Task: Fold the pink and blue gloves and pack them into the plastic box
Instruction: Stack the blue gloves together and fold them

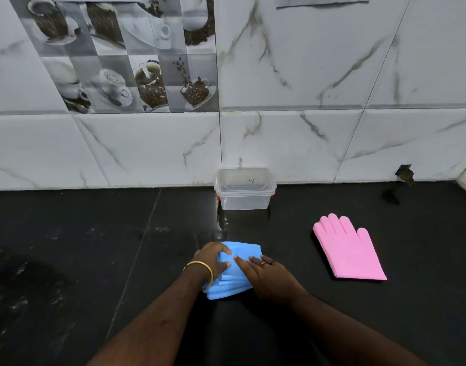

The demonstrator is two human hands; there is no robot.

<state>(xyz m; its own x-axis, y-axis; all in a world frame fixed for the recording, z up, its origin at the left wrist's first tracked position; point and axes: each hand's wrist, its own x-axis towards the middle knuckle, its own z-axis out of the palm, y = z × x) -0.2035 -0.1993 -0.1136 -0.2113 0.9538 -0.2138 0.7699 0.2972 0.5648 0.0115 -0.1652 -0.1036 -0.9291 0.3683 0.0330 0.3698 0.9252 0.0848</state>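
Both hands on folded blue rubber gloves [233, 282], near centre of glossy black stone counter [68, 260].

Left hand [212, 258], gold bangle [201, 270] on wrist, lies over the left part of the blue bundle, fingers curled round its folded top edge. Right hand [268, 277] presses the right part flat, fingers straight and close together, ring on one finger. Blue gloves are folded over on themselves, cuff end toward the person. Flat pink rubber gloves [349, 249] lie well apart to the right, unfolded, glove fingers pointing far. Clear lidded plastic box [245, 190] with red clips sits far centre against the white marble-tile wall [332, 101], lid on top; can't tell if latched.
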